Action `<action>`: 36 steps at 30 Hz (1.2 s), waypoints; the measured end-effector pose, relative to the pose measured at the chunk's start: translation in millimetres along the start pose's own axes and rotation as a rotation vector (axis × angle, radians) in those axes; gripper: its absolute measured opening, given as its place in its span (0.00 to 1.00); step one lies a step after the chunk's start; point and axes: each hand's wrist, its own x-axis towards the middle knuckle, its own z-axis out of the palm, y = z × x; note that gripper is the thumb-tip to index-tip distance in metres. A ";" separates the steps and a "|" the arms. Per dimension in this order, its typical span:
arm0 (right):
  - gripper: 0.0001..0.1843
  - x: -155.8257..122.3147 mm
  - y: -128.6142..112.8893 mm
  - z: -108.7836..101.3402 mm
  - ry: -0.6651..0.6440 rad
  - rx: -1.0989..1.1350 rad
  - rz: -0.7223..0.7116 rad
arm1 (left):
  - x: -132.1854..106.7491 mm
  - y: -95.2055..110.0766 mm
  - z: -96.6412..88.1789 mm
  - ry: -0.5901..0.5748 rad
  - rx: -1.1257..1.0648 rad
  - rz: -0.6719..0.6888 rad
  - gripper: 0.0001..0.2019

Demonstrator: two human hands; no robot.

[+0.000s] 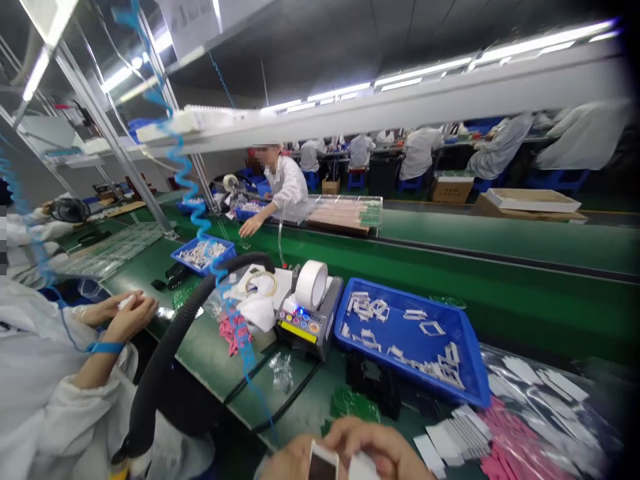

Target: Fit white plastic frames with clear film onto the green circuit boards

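My left hand [290, 462] and my right hand [380, 448] are close together at the bottom edge of the view. The left grips a small white-framed rectangular piece [323, 465] with a dark centre. The right holds a white piece [363, 467], partly cut off by the frame edge. A green circuit board [354, 405] lies just ahead of my hands. To the right are a stack of white strips [453, 437] and pink strips [515, 447].
A blue tray [350, 327] of white frame parts and a tape dispenser [300, 327] stand ahead on the green workbench [260, 393]. A black hose [170, 360] curves at the left. A co-worker's hands [120, 317] hold something white. A conveyor belt [500, 247] runs behind.
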 end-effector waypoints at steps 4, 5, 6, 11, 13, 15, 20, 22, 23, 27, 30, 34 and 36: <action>0.23 -3.3 -29.3 -8.7 0.162 -0.109 -0.166 | 7.5 -22.3 -2.9 -0.126 -0.260 0.045 0.24; 0.21 -3.9 -39.9 -10.3 0.172 -0.227 -0.246 | 8.4 -24.8 -4.2 -0.154 -0.307 0.064 0.23; 0.18 -4.2 -50.9 -10.6 0.145 -0.369 -0.314 | 8.9 -26.3 -5.2 -0.176 -0.333 0.075 0.22; 0.15 -2.8 -88.4 4.2 -0.117 -0.884 -0.515 | 11.9 -28.3 1.2 -0.171 -0.307 0.053 0.24; 0.11 -1.6 -88.6 10.4 -0.161 -0.973 -0.562 | 13.3 -29.8 6.5 -0.152 -0.292 0.038 0.24; 0.09 -0.3 -83.3 12.7 -0.204 -1.012 -0.605 | 14.4 -31.3 10.4 -0.139 -0.287 0.026 0.24; 0.09 1.6 -68.6 10.1 -0.220 -0.973 -0.651 | 15.2 -33.9 12.3 -0.140 -0.301 0.001 0.23; 0.08 1.7 -65.1 9.0 -0.221 -0.935 -0.654 | 15.6 -35.7 11.7 -0.152 -0.303 -0.011 0.23; 0.07 1.7 -63.8 8.2 -0.230 -0.907 -0.655 | 16.0 -36.8 11.5 -0.158 -0.305 -0.017 0.23; 0.07 1.6 -61.0 3.6 -0.265 -0.830 -0.669 | 17.6 -40.3 12.9 -0.165 -0.300 -0.044 0.21; 0.08 -1.4 -58.9 2.7 -0.247 -0.919 -0.653 | 15.7 -42.7 15.8 -0.146 -0.289 -0.052 0.18; 0.14 -12.8 -49.9 8.9 -0.278 -1.070 -0.595 | 7.8 -51.4 14.3 -0.082 -0.284 -0.036 0.16; 0.18 -21.8 -45.3 8.7 -0.294 -1.113 -0.544 | 4.8 -56.4 9.0 -0.066 -0.290 -0.066 0.15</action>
